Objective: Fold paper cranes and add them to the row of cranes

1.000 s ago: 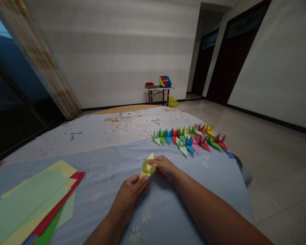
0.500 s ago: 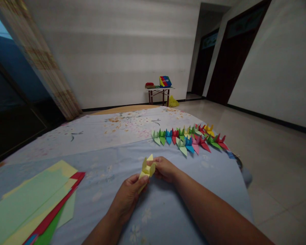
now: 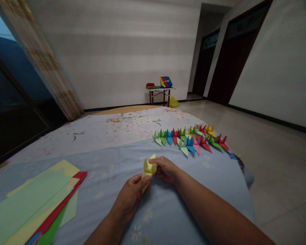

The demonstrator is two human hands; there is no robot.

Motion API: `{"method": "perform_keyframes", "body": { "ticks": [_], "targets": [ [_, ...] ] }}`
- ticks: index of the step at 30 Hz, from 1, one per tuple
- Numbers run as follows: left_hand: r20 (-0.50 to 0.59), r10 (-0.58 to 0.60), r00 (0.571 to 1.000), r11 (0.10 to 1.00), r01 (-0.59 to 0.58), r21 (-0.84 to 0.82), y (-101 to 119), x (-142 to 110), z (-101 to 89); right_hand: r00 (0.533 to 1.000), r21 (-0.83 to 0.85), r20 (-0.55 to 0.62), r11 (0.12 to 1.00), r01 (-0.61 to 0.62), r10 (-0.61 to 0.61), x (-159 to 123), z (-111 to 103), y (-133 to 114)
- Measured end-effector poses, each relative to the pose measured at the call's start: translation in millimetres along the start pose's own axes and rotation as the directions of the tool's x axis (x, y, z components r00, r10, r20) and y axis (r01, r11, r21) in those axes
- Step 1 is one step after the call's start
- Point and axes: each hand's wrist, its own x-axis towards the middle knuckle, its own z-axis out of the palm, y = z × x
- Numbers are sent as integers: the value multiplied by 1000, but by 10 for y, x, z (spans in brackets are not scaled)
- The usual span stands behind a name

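Yellow folded paper [image 3: 148,169], with the left hand [image 3: 130,193] pinched narrowly on its near end and the right hand [image 3: 166,169] likewise on its far right part.

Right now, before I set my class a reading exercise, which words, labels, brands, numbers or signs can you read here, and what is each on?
None can be read with certainty.
Blue, red and yellow package on the small table at the back: pale marks like lettering, too small and blurred to read.
Folded yellow paper: no writing visible.
Folded paper figures and loose coloured sheets: no writing visible.
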Motion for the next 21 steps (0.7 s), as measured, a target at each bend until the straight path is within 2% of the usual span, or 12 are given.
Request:
{"method": "perform_keyframes", "body": {
  "ticks": [6, 13, 17, 21],
  "targets": [
    [23, 14, 1000, 997, -16, 69, -67, 31, -34, 1000, -73, -26, 997, 10, -12, 17, 16, 15],
    [-34, 8, 999, 997, -6, 83, -63, 4, -8, 994, -62, -100, 998, 24, -30, 62, 8, 57],
    [-68, -15, 998, 1000, 16, 2, -46, 4, 12, 995, -57, -98, 998, 16, -21, 72, 10, 71],
    [-167, -8, 986, 981, -25, -190, -16, 44, -2, 977, 0, -199, 997, 80, -78, 91, 27, 69]
  ]
}}
